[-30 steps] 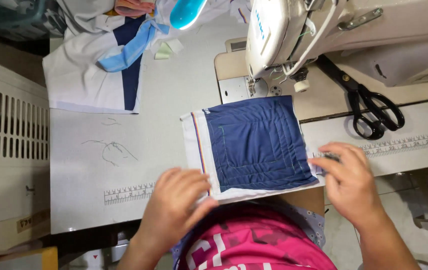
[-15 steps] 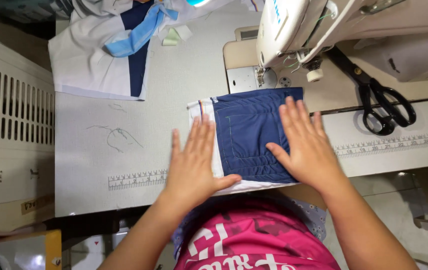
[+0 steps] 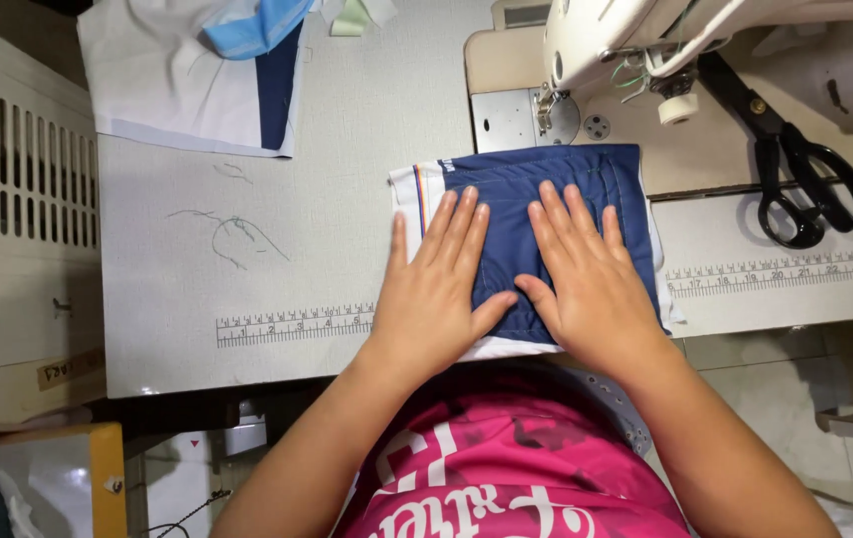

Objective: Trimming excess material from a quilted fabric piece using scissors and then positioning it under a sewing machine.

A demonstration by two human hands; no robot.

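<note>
Head view: both hands are laid flat, fingers spread, on one folded navy fabric piece with a white edge, which lies near the front edge of the tabletop, just in front of the sewing machine. Compared with the picture half a second before, the left hand and right hand have been kept pressed on the cloth in much the same pose, whereas a second before they were only at its near edge; this is judged to be smoothing of the fold. Neither grip is closed on anything: palms are open and merely pressed down. One pair of black scissors is seen toward the right edge, well apart from the hands. One white and blue garment is spread at the far left corner, and loose threads lie between it and the front edge.
</note>
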